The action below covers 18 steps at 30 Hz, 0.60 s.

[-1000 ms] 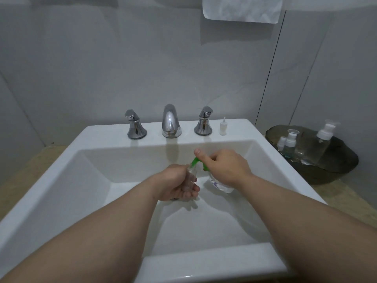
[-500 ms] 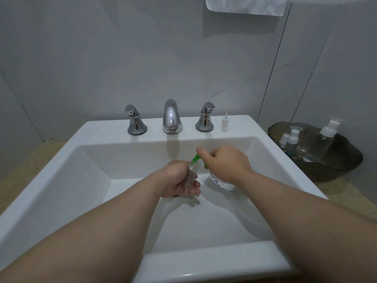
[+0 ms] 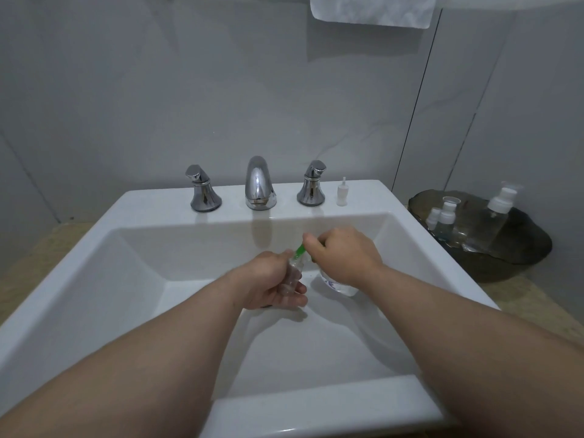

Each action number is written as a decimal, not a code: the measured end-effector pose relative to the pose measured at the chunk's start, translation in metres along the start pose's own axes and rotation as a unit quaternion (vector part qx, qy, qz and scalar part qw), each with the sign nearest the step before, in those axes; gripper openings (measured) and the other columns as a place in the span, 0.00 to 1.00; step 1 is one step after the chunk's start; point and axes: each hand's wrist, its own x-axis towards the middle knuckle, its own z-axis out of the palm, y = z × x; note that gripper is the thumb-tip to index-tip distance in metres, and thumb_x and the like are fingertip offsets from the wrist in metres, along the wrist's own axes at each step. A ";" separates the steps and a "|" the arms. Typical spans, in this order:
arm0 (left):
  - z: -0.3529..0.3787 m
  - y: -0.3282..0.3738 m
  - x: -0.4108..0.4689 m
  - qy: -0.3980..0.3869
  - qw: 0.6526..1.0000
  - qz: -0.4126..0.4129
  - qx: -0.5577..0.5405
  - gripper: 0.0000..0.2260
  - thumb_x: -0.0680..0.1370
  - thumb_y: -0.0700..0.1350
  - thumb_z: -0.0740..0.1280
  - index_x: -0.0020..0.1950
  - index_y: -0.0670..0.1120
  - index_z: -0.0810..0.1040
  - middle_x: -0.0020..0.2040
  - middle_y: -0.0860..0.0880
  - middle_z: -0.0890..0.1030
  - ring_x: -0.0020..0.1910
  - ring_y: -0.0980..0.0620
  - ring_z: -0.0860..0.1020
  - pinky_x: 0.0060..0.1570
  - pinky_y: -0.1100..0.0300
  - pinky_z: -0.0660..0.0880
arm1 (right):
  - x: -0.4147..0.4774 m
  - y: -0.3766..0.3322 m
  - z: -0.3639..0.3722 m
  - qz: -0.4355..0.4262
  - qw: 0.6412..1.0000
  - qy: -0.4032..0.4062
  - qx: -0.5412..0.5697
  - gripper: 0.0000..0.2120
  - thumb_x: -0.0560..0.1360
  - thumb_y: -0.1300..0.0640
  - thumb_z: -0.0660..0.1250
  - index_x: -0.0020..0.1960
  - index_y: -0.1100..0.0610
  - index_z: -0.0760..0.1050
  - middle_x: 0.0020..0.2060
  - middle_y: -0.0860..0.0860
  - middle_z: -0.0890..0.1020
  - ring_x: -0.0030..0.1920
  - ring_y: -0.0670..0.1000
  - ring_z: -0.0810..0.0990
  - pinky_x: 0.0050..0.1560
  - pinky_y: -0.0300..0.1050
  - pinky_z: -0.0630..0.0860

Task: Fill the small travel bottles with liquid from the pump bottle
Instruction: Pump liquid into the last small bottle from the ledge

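Travel bottle point(image 3: 293, 273) sits gripped in L hand point(image 3: 271, 284), w/ R hand point(image 3: 346, 256) just beside it wrapped round the pump bottle point(image 3: 339, 286), green spout point(image 3: 299, 249) at its mouth.

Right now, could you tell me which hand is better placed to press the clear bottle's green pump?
The right hand: it grips the green-nozzled clear pump bottle, fingers at its top. The left hand holds the small clear travel bottle.
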 end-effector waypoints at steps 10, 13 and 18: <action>0.000 -0.002 0.004 0.000 1.000 -0.001 -0.010 0.24 0.86 0.57 0.54 0.50 0.37 0.74 0.43 0.37 0.79 0.37 0.38 0.83 0.53 0.43 0.83 | -0.003 -0.005 -0.004 0.018 1.000 -0.008 -0.005 0.28 0.80 0.41 0.55 0.29 0.58 0.67 0.22 0.50 0.73 0.30 0.54 0.72 0.32 0.45 0.64; -0.001 -0.001 0.004 0.003 1.000 0.001 -0.025 0.24 0.86 0.57 0.55 0.49 0.36 0.75 0.45 0.36 0.79 0.38 0.37 0.83 0.50 0.44 0.84 | -0.005 -0.004 -0.004 0.029 1.000 -0.002 -0.005 0.32 0.81 0.34 0.53 0.29 0.57 0.68 0.22 0.48 0.74 0.31 0.52 0.74 0.33 0.45 0.64; 0.000 0.003 0.000 0.004 0.999 0.015 -0.044 0.23 0.86 0.56 0.58 0.49 0.35 0.75 0.45 0.35 0.81 0.39 0.36 0.84 0.39 0.48 0.85 | -0.006 0.000 -0.003 0.038 0.999 0.013 -0.014 0.40 0.76 0.23 0.45 0.29 0.55 0.69 0.26 0.49 0.79 0.34 0.51 0.78 0.36 0.47 0.68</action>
